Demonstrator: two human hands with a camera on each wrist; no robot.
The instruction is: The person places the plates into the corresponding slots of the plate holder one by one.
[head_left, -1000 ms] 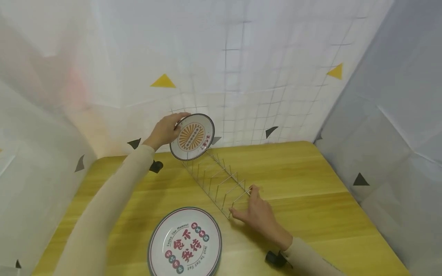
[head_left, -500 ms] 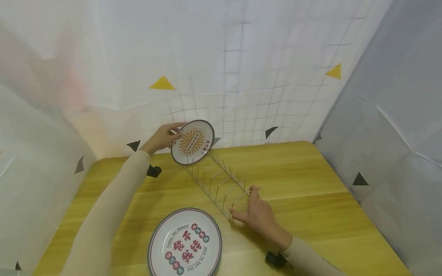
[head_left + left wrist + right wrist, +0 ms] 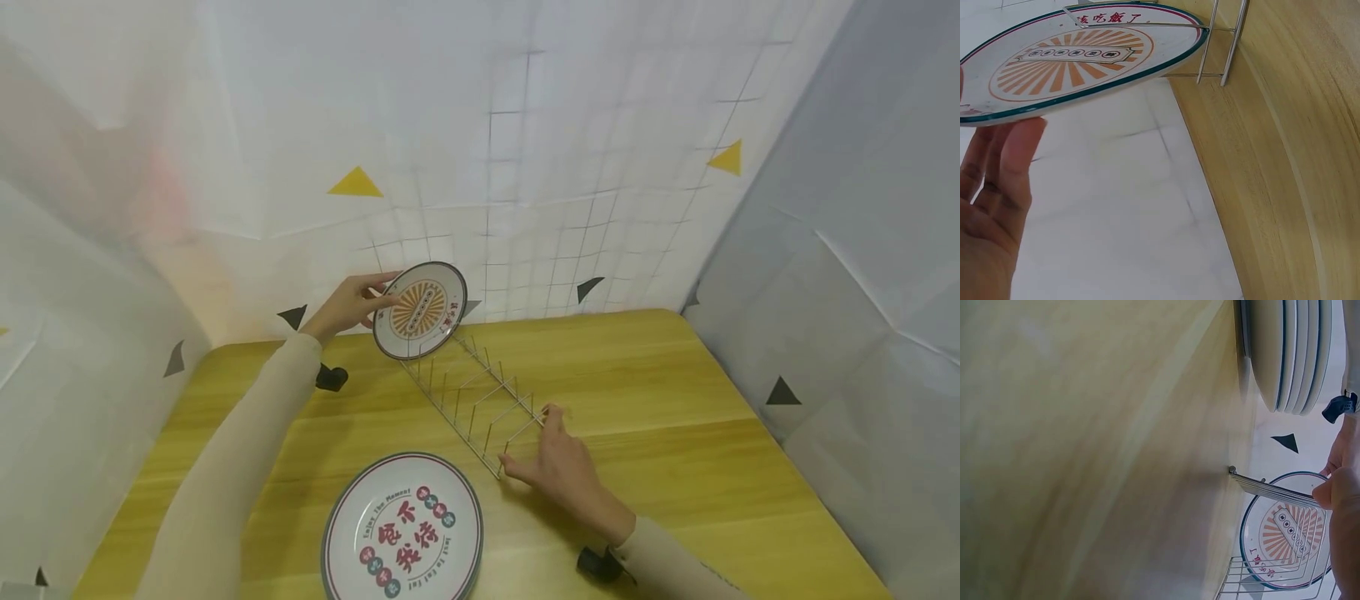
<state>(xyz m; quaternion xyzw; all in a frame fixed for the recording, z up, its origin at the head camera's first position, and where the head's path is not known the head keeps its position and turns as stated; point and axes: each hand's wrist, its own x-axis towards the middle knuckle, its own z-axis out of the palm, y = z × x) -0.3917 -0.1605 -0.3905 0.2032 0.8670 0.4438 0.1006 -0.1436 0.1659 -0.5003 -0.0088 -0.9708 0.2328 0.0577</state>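
Touching the left hand (image 3: 348, 303), the plate (image 3: 429, 312) stands tilted.

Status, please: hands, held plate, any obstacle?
Left hand holds sunburst plate, tilted, at far end of rack. Right hand grips near end. Plate stack nearby, seemingly not blocking.

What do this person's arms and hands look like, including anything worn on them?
The left hand and right hand are both bare, without gloves. Long beige fabric sleeves reach the wrists; the right one carries a small dark marking, too blurred to read. A small black rounded device sits by each wrist.
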